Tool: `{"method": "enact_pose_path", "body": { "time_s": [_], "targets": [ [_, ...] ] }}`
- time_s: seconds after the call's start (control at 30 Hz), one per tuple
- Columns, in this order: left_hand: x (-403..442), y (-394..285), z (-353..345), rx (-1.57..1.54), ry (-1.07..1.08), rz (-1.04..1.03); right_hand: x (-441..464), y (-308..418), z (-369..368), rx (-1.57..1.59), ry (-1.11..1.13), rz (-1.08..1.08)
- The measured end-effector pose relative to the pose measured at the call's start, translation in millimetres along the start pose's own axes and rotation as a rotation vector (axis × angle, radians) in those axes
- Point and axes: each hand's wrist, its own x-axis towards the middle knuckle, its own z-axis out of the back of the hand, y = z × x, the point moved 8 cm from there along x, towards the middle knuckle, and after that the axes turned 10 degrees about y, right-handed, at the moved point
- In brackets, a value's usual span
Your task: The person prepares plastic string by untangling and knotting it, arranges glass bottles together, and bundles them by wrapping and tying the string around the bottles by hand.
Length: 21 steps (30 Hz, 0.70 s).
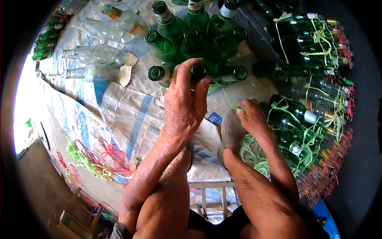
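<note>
Upright green glass bottles (pixel 171 27) stand in a close group at the top centre. My left hand (pixel 186 93) grips the neck of a green bottle (pixel 198 71) in the front row, thumb on the right of its mouth, fingers on the left. Other green bottles flank it, one on each side. My right hand (pixel 252 115) is closed on a thin light-green plastic string (pixel 229 97), lower right of the group. The string runs up towards the front bottles; where it passes among them is hidden.
Clear bottles (pixel 99 54) lie at the upper left. Tied bundles of green bottles (pixel 296 115) are stacked on the right. Pink and green string (pixel 107 159) lies at the lower left, more green string (pixel 254 155) by my shoe (pixel 233 129). A wooden stool (pixel 77 215) stands lower left.
</note>
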Motion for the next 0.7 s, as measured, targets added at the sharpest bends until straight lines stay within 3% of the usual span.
{"method": "enact_pose_path", "body": {
  "time_s": [0.27,0.7],
  "targets": [
    [5.2,-9.3,9.5,0.107,-0.005,-0.074,14.1,20.3,23.3,0.054,-0.163,0.137],
    [1.2,-13.2,11.4,0.123,0.04,-0.09,30.2,22.4,30.7,0.118,-0.189,0.118]
  ]
}}
